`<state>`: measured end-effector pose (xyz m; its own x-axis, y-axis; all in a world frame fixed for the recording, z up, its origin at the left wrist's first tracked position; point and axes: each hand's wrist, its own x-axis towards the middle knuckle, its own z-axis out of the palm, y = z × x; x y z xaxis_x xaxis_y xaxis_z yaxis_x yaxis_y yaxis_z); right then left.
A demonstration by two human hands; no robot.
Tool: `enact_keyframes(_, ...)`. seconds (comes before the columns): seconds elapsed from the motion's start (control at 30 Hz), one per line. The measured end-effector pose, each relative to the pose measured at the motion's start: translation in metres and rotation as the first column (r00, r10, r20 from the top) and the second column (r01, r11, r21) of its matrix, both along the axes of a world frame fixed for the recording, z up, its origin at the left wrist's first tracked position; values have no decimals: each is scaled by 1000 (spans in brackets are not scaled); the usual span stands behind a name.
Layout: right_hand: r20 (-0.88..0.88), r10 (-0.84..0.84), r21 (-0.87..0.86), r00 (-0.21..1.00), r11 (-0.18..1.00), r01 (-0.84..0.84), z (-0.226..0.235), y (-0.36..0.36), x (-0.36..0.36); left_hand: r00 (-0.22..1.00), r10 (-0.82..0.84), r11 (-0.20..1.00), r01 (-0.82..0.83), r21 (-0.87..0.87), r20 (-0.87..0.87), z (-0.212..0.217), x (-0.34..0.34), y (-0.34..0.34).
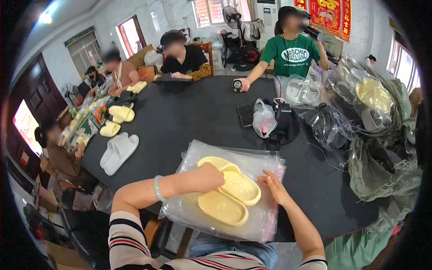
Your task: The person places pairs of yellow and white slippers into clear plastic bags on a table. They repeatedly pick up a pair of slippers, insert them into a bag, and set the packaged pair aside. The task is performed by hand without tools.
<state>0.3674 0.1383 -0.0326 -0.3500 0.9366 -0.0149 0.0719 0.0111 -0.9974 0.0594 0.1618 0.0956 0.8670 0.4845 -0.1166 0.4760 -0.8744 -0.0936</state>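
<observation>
A pair of pale yellow slide slippers [223, 208] lies side by side on a stack of clear plastic bags [180, 215] at the table edge in front of me. My left hand [210, 177] is closed over the slippers near their straps, its fingers curled and partly hidden from view. The strap of the nearer slipper is mostly covered by my forearm. To the right of the slippers, my right hand [274, 188] rests at the bags' pink-edged side, fingers apart and stretched out, holding nothing.
White slippers [119, 154] and more yellow slippers [121, 113] sit at the left of the black table [189, 108]. A phone [245, 114], a small plastic bag [264, 120] and a pile of bagged slippers [360, 99] stand rightward. A co-worker in green [292, 54] holds bottles opposite.
</observation>
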Motion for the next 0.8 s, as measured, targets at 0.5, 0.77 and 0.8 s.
enact_keyframes(0.5, 197, 21, 174, 980, 983, -56, 10, -11, -3, 719, 519, 775, -624, 101, 462, 62, -186, 170)
enact_keyframes(0.77, 621, -164, 651, 767, 652, -388, 44, -36, -21, 819, 563, 826, -561, -50, 108, -55, -55, -25)
enact_keyframes(0.8, 683, -168, 626, 711, 636, -451, 41, -38, -26, 807, 578, 806, -588, 73, 121, -75, -61, -29)
